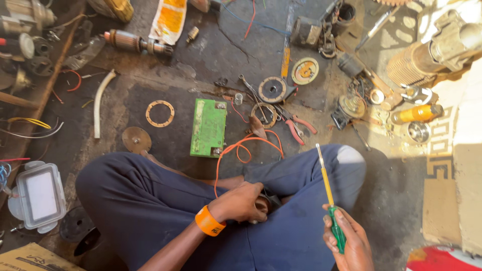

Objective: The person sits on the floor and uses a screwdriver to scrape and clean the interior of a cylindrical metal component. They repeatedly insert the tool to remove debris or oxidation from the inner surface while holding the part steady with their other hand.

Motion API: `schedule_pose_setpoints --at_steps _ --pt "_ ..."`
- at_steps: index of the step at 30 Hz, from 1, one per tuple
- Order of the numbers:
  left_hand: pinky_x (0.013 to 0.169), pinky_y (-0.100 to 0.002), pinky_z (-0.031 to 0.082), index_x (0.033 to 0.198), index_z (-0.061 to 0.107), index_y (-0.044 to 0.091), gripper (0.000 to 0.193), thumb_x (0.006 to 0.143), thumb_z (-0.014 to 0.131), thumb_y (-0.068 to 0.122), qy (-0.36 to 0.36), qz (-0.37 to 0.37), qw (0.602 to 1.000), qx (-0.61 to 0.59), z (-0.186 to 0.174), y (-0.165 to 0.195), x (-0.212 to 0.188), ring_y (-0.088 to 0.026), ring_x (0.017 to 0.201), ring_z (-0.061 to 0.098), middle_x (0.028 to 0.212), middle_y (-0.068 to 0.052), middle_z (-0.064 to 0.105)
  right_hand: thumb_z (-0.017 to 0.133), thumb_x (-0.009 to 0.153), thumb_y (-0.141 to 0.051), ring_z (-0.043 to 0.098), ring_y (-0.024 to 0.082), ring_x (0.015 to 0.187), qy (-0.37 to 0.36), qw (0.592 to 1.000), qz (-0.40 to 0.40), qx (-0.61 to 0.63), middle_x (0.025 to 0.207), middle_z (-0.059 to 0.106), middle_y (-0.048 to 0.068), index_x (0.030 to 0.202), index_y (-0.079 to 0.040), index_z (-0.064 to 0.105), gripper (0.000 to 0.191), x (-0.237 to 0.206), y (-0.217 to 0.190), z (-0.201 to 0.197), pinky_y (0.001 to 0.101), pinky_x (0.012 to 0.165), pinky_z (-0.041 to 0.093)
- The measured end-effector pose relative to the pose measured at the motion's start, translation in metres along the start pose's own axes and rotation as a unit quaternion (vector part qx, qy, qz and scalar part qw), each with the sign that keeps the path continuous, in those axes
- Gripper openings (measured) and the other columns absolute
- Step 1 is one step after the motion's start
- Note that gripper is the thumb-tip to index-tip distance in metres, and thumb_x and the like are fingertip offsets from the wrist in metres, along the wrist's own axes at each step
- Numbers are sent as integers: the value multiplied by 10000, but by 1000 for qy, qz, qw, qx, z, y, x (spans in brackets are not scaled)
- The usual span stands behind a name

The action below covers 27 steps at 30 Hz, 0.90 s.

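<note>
Two hands at work above a green battery

Two hands are seen over crossed legs in blue trousers (150, 200). The left hand (240, 202), banded at the wrist by an orange wristband (209, 221), is clenched around a small dark part (265, 203) held in the lap; what that part is cannot be told. An orange wire (241, 146) is looped from this hand up toward the green battery (209, 127), which lies flat on the floor (211, 55) just beyond the knees. The right hand (349, 243) is closed around the green handle of a screwdriver (329, 198), whose yellow shaft is pointed away from the body, to the right of the battery. Red-handled pliers (297, 128) are laid just right of the battery, a tan ring gasket (160, 113) to its left, and a clear plastic box (39, 195) well to its left.
</note>
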<state>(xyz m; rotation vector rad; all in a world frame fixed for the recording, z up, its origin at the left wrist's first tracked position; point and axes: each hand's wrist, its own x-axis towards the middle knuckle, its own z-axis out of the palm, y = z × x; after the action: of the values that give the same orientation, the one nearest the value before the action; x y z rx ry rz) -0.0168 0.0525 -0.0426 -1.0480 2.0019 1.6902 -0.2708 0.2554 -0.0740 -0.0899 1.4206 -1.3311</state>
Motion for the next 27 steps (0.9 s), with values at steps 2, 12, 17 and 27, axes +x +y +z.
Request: schedule_pose_setpoints --at_steps 2,12,17,27 --pt "734 -379 587 1085 662 -48 532 716 777 318 85 115 988 -57 -19 1 -6 -249 814 738 913 -175 732 523 1010 -237 445 105 541 2 1000 -5 -3 836 570 96 1260 88 597 416 1 -6 10 250 430 321" --pt "880 -400 621 1209 645 -38 451 811 771 132 262 271 713 -591 -164 -22 3 -229 989 721 1115 -133 713 545 1014 -208 514 68 690 -112 984 -132 38 973 626 51 1259 69 610 376 76 -78 141 228 520 351" --pt "859 -436 612 1219 610 -68 450 816 758 67 364 260 687 -572 -175 -50 35 -270 990 720 1118 -147 703 581 1019 -245 494 77 596 -164 977 -137 -20 860 602 28 1206 21 656 334 142 -92 198 217 481 343" --pt "603 -315 492 1129 695 5 318 867 785 161 433 147 837 -299 -156 -28 32 -158 662 602 813 -81 684 569 1027 -261 495 63 609 -138 989 -45 -8 876 590 24 1192 -3 658 320 175 -54 179 202 470 348"
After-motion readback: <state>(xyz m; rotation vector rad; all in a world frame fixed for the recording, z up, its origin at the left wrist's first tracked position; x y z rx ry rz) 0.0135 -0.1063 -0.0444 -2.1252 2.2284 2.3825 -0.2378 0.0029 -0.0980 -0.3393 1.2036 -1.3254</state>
